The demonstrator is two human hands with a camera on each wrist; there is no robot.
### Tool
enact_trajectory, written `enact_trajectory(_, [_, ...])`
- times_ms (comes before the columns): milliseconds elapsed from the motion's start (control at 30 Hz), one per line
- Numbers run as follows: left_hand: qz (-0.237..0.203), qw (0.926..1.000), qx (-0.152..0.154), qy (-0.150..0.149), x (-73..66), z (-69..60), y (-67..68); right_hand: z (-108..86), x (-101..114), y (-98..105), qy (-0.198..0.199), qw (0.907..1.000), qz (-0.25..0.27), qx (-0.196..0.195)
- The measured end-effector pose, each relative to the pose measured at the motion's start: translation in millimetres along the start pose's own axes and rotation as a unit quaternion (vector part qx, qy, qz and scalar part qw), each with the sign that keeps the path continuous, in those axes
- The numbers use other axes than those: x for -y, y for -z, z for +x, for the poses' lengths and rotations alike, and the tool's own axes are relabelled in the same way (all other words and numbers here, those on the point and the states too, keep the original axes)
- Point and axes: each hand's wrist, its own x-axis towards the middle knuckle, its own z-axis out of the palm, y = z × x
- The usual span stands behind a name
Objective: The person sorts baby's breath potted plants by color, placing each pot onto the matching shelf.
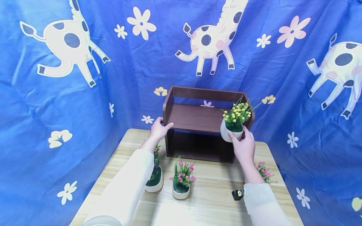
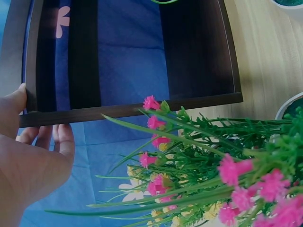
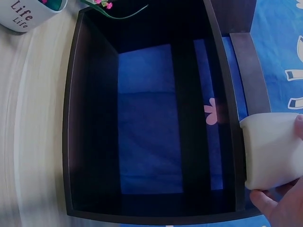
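A dark brown two-tier wooden shelf [image 1: 195,117] stands on the table. My left hand [image 1: 159,129] grips its left side panel, the thumb at the front and inside, the fingers against the outer face in the left wrist view. At the right end of the upper board, my right hand [image 1: 244,149] holds a white pot [image 1: 225,132] of yellow flowers [image 1: 237,113]. In the right wrist view the pot [image 3: 272,149] is at the board's front edge; whether its base rests fully on the board I cannot tell. The lower compartment [image 3: 149,137] holds no pot.
A potted pink-flowered plant [image 1: 181,190] stands before the shelf. Left of it, another white pot [image 1: 155,185] is partly behind my left sleeve. Pink flowers [image 1: 265,172] show beside my right forearm. A small black object [image 1: 237,194] is at my right cuff. Blue giraffe-print cloth [image 1: 158,62] surrounds the table [image 1: 209,191].
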Motion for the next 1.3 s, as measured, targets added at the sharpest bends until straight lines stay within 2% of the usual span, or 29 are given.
enact_trajectory(400, [0.001,1.0000,-0.007,-0.002,1.0,0.1,-0.1,11.4,5.0,-4.9,0.002,0.9992,-0.039,0.006])
enact_trajectory(867, [0.000,1.0000,-0.004,0.004,-0.3,-2.6,0.9,29.1,2.0,-16.7,0.006,0.9994,-0.034,-0.001])
enact_trajectory(1300, [-0.004,1.0000,0.001,0.004,2.0,0.8,0.1,44.0,-0.1,-28.1,0.006,0.9982,-0.059,-0.004])
